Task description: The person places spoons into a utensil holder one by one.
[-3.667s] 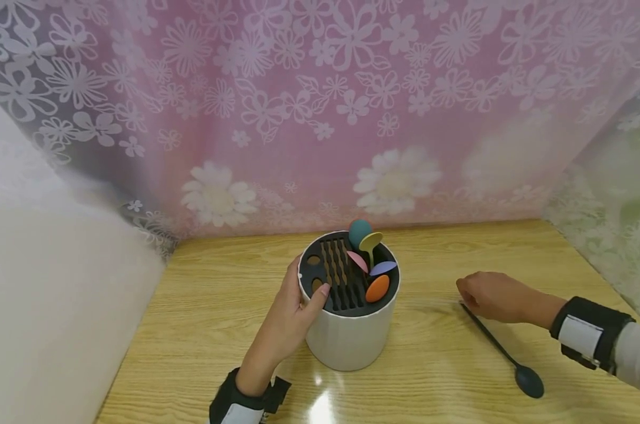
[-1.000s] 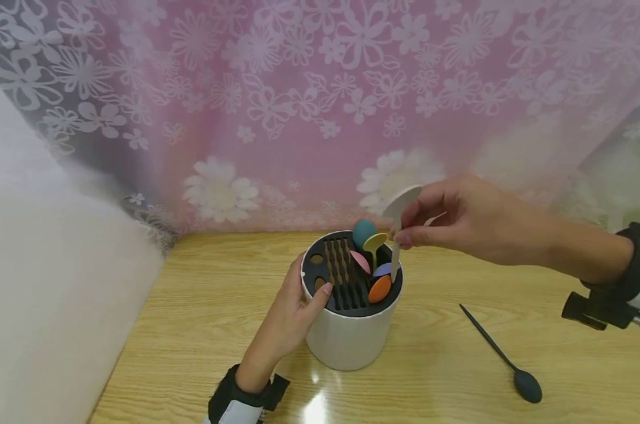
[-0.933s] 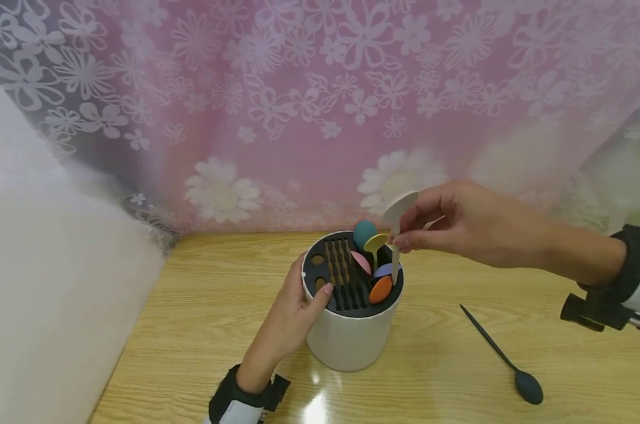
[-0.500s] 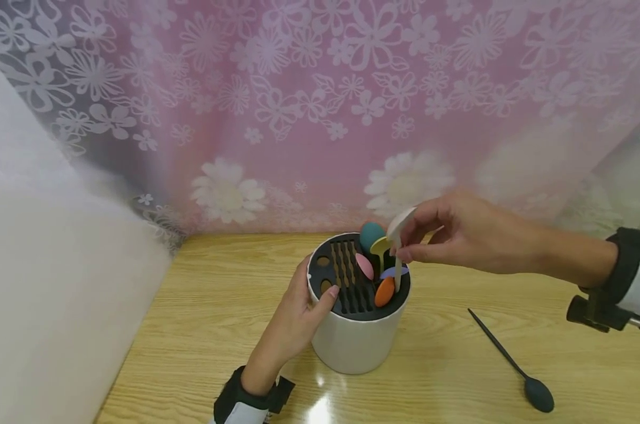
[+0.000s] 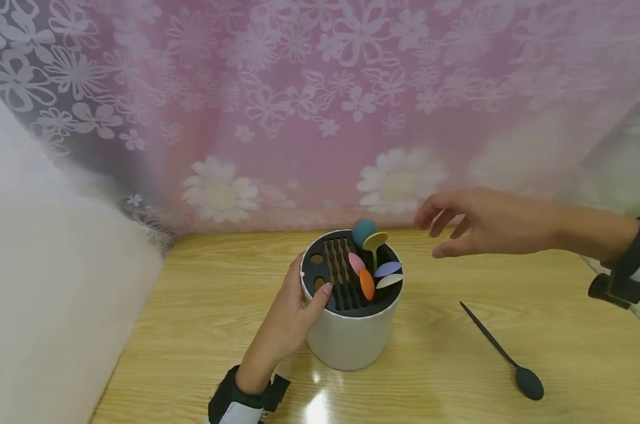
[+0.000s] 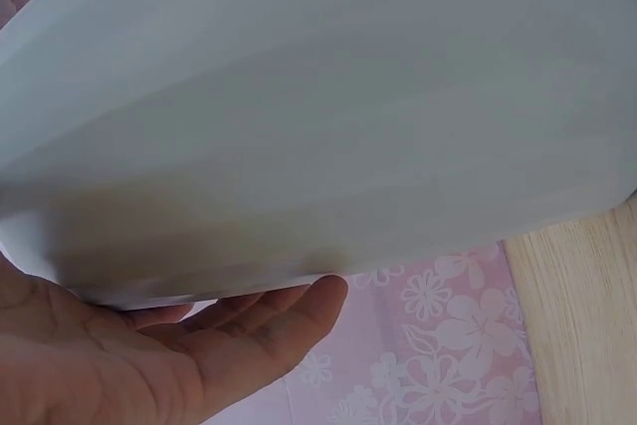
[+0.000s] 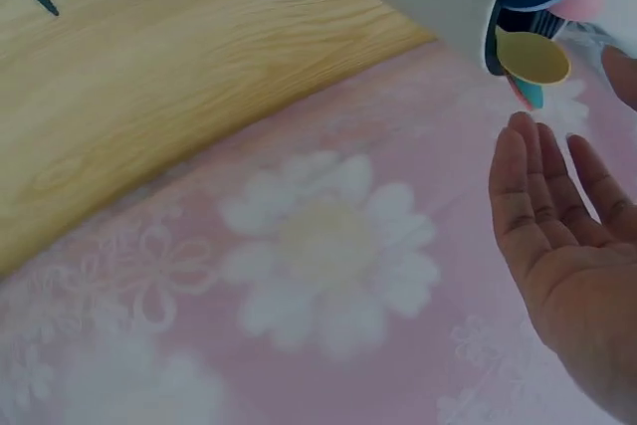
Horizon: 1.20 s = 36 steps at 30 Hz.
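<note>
A white round utensil holder (image 5: 346,344) with a black slotted top stands on the wooden table (image 5: 193,330). Several coloured spoons stick out of it, among them a white spoon (image 5: 390,281), an orange one (image 5: 367,284) and a yellow one (image 5: 373,241). My left hand (image 5: 293,318) grips the holder's left side, thumb on the rim; the left wrist view shows the palm (image 6: 149,355) against the white wall (image 6: 318,116). My right hand (image 5: 476,221) hovers empty with fingers spread, above and to the right of the holder; its fingers (image 7: 557,216) show near the spoons (image 7: 532,55).
A black spoon (image 5: 502,353) lies on the table to the right of the holder. A pink flowered curtain (image 5: 320,112) hangs behind the table, and a white wall (image 5: 44,282) stands at the left.
The right hand lowered the white spoon into the holder, let it go and drew back to the right with fingers spread. The left hand kept its grip on the holder.
</note>
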Available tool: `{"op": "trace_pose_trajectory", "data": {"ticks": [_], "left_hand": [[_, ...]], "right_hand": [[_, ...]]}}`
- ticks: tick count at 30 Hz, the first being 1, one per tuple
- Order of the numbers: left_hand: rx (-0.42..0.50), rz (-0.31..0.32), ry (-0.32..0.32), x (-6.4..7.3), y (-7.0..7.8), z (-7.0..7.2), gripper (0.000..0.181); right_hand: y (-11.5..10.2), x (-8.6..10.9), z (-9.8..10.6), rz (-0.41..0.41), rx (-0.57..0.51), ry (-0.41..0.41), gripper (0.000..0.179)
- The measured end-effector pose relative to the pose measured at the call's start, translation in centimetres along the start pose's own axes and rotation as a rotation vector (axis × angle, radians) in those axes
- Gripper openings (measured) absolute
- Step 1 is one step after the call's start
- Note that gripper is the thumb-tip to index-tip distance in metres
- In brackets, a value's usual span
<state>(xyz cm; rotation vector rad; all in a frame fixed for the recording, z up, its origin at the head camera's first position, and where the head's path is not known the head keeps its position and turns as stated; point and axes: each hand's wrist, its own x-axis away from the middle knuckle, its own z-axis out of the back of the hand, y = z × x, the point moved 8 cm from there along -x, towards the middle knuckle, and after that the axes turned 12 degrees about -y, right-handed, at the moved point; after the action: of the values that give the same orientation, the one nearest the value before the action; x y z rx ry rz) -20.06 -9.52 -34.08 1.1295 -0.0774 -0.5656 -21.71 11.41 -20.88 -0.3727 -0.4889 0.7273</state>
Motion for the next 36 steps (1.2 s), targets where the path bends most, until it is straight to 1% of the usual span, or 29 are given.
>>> {"op": "trace_pose_trajectory", "data": {"ticks": [2,4,7,8,10,12,14,15,16,18,20,21,23,25,27,29,31,33,34,36], "left_hand": [[0.0,-0.007,0.002,0.0,-0.3,0.0,0.061],[-0.001,-0.013,-0.004,0.0,-0.4,-0.1,0.06],[-0.005,-0.018,-0.009,-0.1,-0.4,-0.3,0.06],[-0.009,-0.016,-0.007,-0.1,-0.4,-0.3,0.061],[-0.019,-0.01,0.004,-0.1,-0.4,-0.2,0.061],[-0.024,-0.005,0.011,0.0,-0.4,-0.1,0.061],[-0.027,0.001,0.017,0.0,-0.3,0.2,0.061],[-0.027,-0.002,0.018,0.1,-0.1,0.3,0.061],[-0.026,-0.004,0.015,0.1,0.2,0.4,0.061],[-0.02,-0.009,0.013,0.1,0.9,0.5,0.06],[-0.01,-0.014,0.011,0.2,1.7,0.6,0.06],[-0.003,-0.014,0.009,0.2,2.1,0.6,0.059],[0.011,-0.003,0.01,0.3,2.7,0.6,0.059],[0.021,0.003,0.006,0.4,3.0,0.5,0.059],[0.028,0.003,0.0,0.4,3.1,0.4,0.059],[0.034,0.001,-0.003,0.4,3.1,0.3,0.059],[0.041,0.001,-0.005,0.4,2.9,0.2,0.059],[0.042,0.007,-0.004,0.4,2.9,0.2,0.059],[0.042,0.013,-0.002,0.4,2.8,0.2,0.059],[0.037,0.023,0.0,0.5,2.8,0.3,0.06]], "right_hand": [[0.3,0.2,-0.1,-0.006,-0.049,-0.004,0.039],[0.1,0.5,-0.6,0.012,-0.087,-0.012,0.035],[-0.3,1.1,-1.9,0.044,-0.103,-0.03,0.028],[-0.2,1.3,-2.5,0.052,-0.083,-0.033,0.025],[0.5,1.8,-4.0,0.074,0.028,-0.023,0.017],[2.2,2.3,-6.1,0.071,0.194,-0.04,0.013],[4.9,2.8,-8.6,0.04,0.336,-0.066,0.015],[6.4,3.1,-10.0,0.019,0.373,-0.087,0.015],[8.2,3.5,-11.3,-0.012,0.378,-0.117,0.015],[11.7,4.3,-13.7,-0.092,0.332,-0.141,0.013],[15.0,5.2,-15.6,-0.171,0.225,-0.142,0.013],[16.3,5.7,-16.4,-0.195,0.181,-0.132,0.014],[18.6,6.4,-17.7,-0.232,0.098,-0.102,0.017],[20.3,6.9,-18.7,-0.258,0.027,-0.08,0.021],[21.4,7.1,-19.2,-0.278,-0.011,-0.058,0.022],[22.1,7.2,-19.6,-0.311,-0.04,-0.053,0.023],[22.3,7.1,-19.8,-0.316,-0.066,-0.059,0.024],[21.9,6.9,-19.9,-0.273,-0.078,-0.075,0.024],[21.6,6.8,-19.9,-0.233,-0.075,-0.083,0.023],[20.8,6.5,-19.9,-0.16,-0.022,-0.096,0.018]]}}
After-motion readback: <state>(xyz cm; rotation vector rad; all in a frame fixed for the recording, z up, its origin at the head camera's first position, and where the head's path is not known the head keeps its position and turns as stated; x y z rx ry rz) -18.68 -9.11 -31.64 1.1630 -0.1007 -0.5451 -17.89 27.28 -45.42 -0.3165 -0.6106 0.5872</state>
